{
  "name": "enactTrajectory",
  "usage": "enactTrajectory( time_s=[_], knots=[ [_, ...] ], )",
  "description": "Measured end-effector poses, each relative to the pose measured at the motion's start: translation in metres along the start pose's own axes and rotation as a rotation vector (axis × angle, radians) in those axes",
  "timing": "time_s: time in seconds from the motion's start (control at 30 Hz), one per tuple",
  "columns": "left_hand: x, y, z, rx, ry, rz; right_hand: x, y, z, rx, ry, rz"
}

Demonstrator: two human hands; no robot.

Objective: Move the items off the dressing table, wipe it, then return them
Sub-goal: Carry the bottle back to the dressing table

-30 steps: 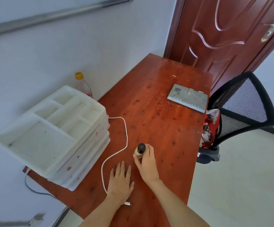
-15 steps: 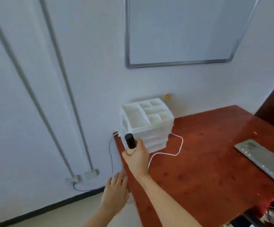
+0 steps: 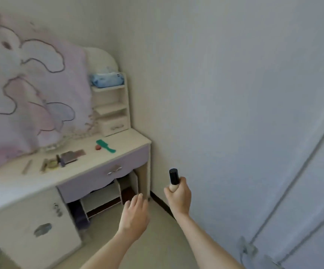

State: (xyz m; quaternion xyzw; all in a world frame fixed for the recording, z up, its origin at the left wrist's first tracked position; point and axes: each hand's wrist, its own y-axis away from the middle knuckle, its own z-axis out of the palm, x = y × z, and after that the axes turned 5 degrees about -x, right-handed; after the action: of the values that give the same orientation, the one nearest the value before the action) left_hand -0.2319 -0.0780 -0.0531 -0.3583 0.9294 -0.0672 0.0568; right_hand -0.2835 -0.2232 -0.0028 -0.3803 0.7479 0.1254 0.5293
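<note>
My right hand (image 3: pixel 178 197) is shut on a small beige bottle with a black cap (image 3: pixel 173 176), held upright in the air to the right of the dressing table (image 3: pixel 118 152). My left hand (image 3: pixel 135 216) hangs open and holds nothing, low in front of the table's right leg. On the cream tabletop lie a green comb (image 3: pixel 105 145), a small red item (image 3: pixel 98 147), a dark flat palette (image 3: pixel 72 155) and several blurred small cosmetics (image 3: pixel 50 164) further left.
A pink cloth with a rabbit drawing (image 3: pixel 27 90) covers the mirror. A small shelf unit (image 3: pixel 111 105) with a blue pack (image 3: pixel 106 79) on top stands at the table's back right. A white stool (image 3: pixel 103 197) is under the table. A bare wall with pipes (image 3: pixel 293 181) is at right.
I lifted the bottle off the red wooden table and turned left; the view now faces the dressing table. My left hand came off the red table and hangs free.
</note>
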Motion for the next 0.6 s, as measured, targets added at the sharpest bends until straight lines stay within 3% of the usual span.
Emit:
enactTrajectory(
  time_s=[0.23, 0.6],
  knots=[
    [-0.165, 0.033, 0.016, -0.051, -0.039, -0.378, -0.061, -0.023, 0.187, -0.287, -0.086, -0.102],
    [-0.316, 0.003, 0.038, -0.055, -0.055, -0.817, -0.108, -0.081, 0.396, -0.714, -0.095, -0.306]
  ],
)
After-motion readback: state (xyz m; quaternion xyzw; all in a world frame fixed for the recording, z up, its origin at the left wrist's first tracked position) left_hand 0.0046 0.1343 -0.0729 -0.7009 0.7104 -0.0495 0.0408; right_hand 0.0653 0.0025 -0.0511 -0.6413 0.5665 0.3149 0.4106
